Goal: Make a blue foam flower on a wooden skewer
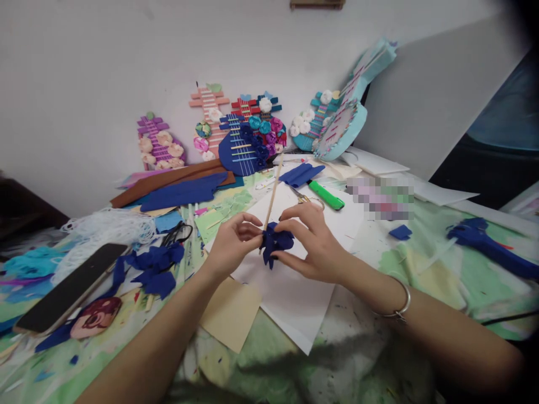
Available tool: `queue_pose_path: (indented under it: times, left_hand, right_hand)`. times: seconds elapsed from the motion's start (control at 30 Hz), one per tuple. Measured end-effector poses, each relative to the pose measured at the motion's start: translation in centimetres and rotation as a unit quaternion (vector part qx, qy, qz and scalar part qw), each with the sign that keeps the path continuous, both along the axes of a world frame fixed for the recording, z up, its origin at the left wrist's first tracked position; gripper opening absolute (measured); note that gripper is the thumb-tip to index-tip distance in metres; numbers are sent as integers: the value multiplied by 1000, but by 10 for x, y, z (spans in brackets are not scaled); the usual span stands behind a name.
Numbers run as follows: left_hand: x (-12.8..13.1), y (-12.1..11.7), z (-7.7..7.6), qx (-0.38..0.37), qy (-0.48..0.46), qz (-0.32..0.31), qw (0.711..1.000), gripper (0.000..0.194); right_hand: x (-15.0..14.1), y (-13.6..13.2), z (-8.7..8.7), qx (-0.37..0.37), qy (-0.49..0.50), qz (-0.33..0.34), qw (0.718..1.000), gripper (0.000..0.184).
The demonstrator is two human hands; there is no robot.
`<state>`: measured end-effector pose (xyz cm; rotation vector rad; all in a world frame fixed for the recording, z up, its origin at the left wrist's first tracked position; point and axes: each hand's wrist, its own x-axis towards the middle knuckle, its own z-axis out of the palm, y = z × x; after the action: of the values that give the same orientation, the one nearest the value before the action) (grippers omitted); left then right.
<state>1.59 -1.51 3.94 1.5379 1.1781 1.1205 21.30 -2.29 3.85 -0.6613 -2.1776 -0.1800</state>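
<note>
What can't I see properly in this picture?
- Scissors: head view, handles partly hidden by the right hand.
- Blue flower: head view, some petals hidden by the right hand's fingers.
- Pinkish thing: head view, blurred into squares.
- Blue tool: head view, cut off by the right edge.
- Brown thing on the wall: head view, cut off by the top edge.

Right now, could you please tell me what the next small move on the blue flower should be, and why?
I'd probably ease one petal inward with the right hand, the left steadying the stick: the flower's petals splay unevenly, right fingers curve around them, and the left pinches beside the stick.
</note>
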Motion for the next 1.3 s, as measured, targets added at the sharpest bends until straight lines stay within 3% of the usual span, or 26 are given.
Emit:
queue_pose_path:
  times: [0.1,0.4,0.7,1.3]
  left_hand:
    - [1,0,-1,-30,-54,17,998,28]
    - [6,0,-8,-65,-128,-11,990,39]
    - [11,-4,-5,-108,-196,-4,975,41]
    - [10,-3,-7,-87,-158,25,983,36]
  right_hand:
    - [-3,2,-5,-54,-26,29,998,39]
    - [-3,10,-11,-94,-2,33,995,26]
    - [-2,14,-10,-125,25,46,991,23]
    - [-1,16,-11,-132,35,51,989,26]
